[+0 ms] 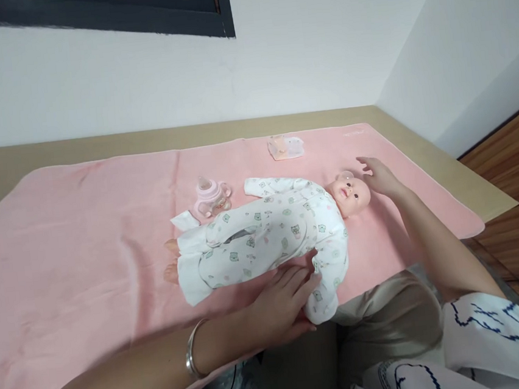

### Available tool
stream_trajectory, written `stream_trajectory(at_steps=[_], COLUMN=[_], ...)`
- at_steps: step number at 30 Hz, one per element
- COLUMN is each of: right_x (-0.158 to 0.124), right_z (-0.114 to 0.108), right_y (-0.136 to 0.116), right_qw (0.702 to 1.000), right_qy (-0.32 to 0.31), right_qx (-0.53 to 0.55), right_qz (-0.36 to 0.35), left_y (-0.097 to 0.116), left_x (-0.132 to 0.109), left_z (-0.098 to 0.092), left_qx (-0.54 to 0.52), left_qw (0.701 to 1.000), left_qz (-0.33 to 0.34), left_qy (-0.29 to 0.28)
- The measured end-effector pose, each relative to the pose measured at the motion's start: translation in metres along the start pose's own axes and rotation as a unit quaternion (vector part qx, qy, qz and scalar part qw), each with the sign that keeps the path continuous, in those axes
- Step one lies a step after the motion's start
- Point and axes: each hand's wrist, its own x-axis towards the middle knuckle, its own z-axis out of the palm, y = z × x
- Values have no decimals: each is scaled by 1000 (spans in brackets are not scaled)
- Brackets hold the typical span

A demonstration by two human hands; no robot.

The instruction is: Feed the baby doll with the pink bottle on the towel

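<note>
Left hand (282,305), fingers spread flat, touches soft white printed-romper baby doll (267,233) at its near side.
Right hand (379,177) open near hard plastic head; light, floppy—grip torso.

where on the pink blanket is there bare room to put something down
The whole left stretch of the pink blanket, left of the doll's feet, is bare. Crowded: around the bottle, the packet, and by the head, where the right hand hovers.

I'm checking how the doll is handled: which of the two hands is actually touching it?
The left hand, with the bracelet, lies against the doll by its sleeve; the right hand hovers open beside the head.
</note>
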Motion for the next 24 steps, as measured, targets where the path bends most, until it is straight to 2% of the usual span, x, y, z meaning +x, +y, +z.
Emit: stream_trajectory(at_steps=[2,5,9,14,16,19,20,22,24], right_x=[5,9,19,25,22,11,5,-7,-18], right_z=[-5,-11,-5,9,12,18,21,26,32], right_y=[-6,-15,-12,-15,-20,-27,-28,-26,-19], right_qw=[994,980,969,970,976,981,965,902,834], right_qy=[-112,-197,-241,-244,-214,-70,-8,77,78], right_qx=[3,5,-43,-18,5,123,194,343,465], right_qz=[2,0,-26,6,40,135,175,251,285], left_y=[-1,0,1,-6,-11,-14,-13,-12,-11], left_x=[1,2,3,5,6,5,5,5,6], left_z=[-6,-16,-25,-28,-28,-26,-26,-26,-27], left_qx=[-20,-45,-83,-212,-218,-208,-202,-186,-166], left_qw=[1000,998,994,976,975,977,978,981,983], left_qz=[6,18,32,42,25,0,-11,-38,-66], left_qy=[-20,-47,-58,22,42,42,40,40,46])
